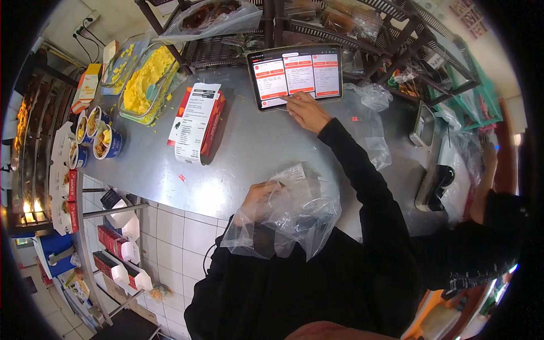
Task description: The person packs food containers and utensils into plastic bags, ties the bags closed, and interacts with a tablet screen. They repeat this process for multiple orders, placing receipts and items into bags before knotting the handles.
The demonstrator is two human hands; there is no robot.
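My right hand (pixel 307 111) reaches to the lower edge of a tablet (pixel 297 78), which leans upright at the back of the metal table and shows red and white panels. One finger touches or nearly touches the screen; the others are curled, with nothing in them. Nearer my body, my left hand (pixel 262 199) is closed on a clear plastic bag (pixel 303 212), whose film partly covers the fingers. What the bag contains is hard to make out. Left of the tablet lies a red box (pixel 213 127) with a long printed receipt (pixel 194 122) on it.
A glass container of yellow food (pixel 148 82) and several filled paper cups (pixel 107 141) are at the left. Dark plastic racks (pixel 226 51) line the back. At the right are crumpled plastic (pixel 374 136), a metal tray (pixel 424 126), a black-handled object (pixel 439 187) and another person's arm (pixel 483 181).
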